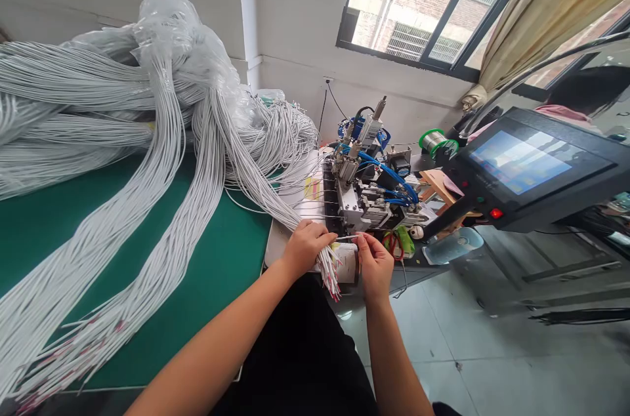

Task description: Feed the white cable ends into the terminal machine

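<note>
My left hand (308, 247) is closed around a bundle of white cables (266, 196), whose red-tipped ends (329, 275) hang out below the fingers. A single white cable (348, 237) runs from beside that bundle to my right hand (374, 262), which pinches it between thumb and fingertips. Both hands are at the front edge of a bench machine (352, 196) with metal cylinders and blue air hoses. Just under the pinched cable sits a small pale box-like part (346, 262), partly hidden by the hands and cable ends.
More cable bundles (132, 206) spread over the green table (236, 258) at left, partly wrapped in clear plastic (170, 22). To the right stand a touchscreen panel (529, 160), a solder wire spool (436, 142), red-handled scissors (395, 245) and a clear bluish plastic container (453, 247).
</note>
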The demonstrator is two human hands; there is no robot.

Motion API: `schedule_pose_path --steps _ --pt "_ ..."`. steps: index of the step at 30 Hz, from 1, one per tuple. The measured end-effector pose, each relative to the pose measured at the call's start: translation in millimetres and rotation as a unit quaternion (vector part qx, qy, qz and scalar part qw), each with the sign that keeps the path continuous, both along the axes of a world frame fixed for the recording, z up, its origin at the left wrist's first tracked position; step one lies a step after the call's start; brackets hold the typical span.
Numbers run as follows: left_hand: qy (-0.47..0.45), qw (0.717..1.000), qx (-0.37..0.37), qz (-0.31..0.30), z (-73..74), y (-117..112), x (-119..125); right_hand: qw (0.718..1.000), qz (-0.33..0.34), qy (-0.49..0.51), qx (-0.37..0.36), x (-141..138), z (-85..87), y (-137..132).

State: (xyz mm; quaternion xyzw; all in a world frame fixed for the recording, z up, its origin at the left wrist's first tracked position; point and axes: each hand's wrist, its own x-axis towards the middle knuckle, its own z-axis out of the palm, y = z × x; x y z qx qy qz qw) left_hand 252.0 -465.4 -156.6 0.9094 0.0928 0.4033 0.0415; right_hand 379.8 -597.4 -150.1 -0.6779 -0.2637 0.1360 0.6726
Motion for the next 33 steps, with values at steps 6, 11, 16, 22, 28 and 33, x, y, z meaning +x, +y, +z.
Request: schedule_pose_path --steps 6,11,16,22,28,33 --pt "0.021 1.000 0.016 0.004 1.8 1.5 -0.8 0.996 0.081 0.032 0.008 8.0 6.7 2.0" --pt "0.047 0.999 0.020 0.019 0.9 2.9 0.2 0.989 0.134 0.058 -0.022 23.4 9.4 2.0" --pt "0.055 0.998 0.016 0.023 -1.8 4.3 3.1 0.988 0.136 0.058 -0.052 35.8 2.7 4.9" --pt "0.057 0.998 0.010 0.014 -2.4 4.9 4.5 0.989 0.112 0.097 -0.007 28.9 0.6 12.1" --pt "0.052 0.999 0.011 0.006 -3.1 5.8 4.1 0.984 0.152 0.089 0.007 30.7 -1.1 10.8" --pt "0.058 0.998 0.010 0.007 -5.4 6.3 6.4 0.976 0.192 0.098 -0.019 40.5 -2.1 6.4"
